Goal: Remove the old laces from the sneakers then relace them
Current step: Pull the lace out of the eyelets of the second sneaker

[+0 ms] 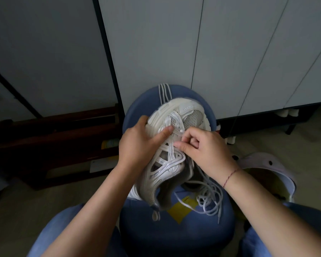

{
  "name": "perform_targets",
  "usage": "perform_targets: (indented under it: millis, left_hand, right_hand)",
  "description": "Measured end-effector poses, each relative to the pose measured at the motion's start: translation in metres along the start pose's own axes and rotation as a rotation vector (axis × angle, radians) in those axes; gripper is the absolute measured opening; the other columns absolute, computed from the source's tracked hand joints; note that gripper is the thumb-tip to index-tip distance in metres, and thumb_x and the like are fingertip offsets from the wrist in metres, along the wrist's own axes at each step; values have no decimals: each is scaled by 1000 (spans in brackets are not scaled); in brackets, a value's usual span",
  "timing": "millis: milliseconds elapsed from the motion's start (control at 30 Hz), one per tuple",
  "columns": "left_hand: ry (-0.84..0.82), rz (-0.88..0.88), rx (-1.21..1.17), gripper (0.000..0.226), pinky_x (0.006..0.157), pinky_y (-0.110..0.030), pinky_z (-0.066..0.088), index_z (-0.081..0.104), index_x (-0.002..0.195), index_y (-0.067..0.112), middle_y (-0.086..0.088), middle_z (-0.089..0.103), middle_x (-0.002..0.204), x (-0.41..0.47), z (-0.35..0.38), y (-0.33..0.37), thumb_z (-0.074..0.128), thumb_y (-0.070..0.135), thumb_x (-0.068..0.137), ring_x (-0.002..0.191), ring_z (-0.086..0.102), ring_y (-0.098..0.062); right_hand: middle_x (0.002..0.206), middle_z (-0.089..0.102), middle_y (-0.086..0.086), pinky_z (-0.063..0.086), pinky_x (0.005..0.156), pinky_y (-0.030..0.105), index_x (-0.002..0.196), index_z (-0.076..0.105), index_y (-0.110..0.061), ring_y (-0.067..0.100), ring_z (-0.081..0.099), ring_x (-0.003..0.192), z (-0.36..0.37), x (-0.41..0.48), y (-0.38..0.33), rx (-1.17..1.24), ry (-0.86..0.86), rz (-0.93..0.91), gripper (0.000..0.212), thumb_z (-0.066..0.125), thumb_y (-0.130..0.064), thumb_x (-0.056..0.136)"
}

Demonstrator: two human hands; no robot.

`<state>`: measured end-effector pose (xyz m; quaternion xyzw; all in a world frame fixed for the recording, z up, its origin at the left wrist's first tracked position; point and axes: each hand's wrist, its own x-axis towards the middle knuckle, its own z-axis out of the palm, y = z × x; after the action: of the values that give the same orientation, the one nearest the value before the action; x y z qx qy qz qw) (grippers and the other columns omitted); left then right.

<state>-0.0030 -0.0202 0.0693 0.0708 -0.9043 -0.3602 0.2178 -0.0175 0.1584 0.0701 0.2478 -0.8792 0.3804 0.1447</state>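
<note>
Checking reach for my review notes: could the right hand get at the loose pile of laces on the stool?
Probably yes: the laces lie uncovered below the right hand, though its fingers seem busy.

Single view only, head-mounted wide-angle, so no second view to share anything with. Looks forward and steeply down from above the person's lap. Close range: forearms enter from the bottom corners, hands meet near frame centre over a sneaker (174,145) on a blue stool (174,234). Thighs fill the bottom edge. Upper half is grey cabinet doors (211,52), straight lines bowed by lens distortion. Floor (263,143) visible at both sides.
</note>
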Motion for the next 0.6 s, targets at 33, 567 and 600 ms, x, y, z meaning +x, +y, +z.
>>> perform_targets:
  millis: [33, 567, 600]
  left_hand:
    - [5, 6, 30, 59, 61, -40, 52, 56, 91, 21, 6, 65, 74, 0, 0, 0, 60, 78, 74, 71, 64, -17]
    - [-40, -37, -164, 64, 76, -38, 56, 62, 101, 23, 12, 70, 88, 3, 0, -3, 62, 78, 70, 84, 67, -9]
    - [-36, -22, -130, 63, 72, -40, 55, 61, 97, 24, 11, 69, 84, 2, 1, -3, 59, 80, 69, 80, 67, -10]
  right_hand:
    - [42, 38, -6, 37, 48, 30, 66, 55, -22, 11, 42, 46, 0, 0, 1, 2, -18, 12, 29, 69, -43, 80]
    - [50, 42, -12, 42, 62, 27, 59, 53, -19, 7, 41, 52, -19, 10, 13, 513, -77, 203, 33, 65, -30, 88]
    - [53, 45, -11, 42, 63, 24, 62, 55, -17, 4, 43, 54, -18, 8, 11, 331, -52, 149, 34, 64, -38, 87]
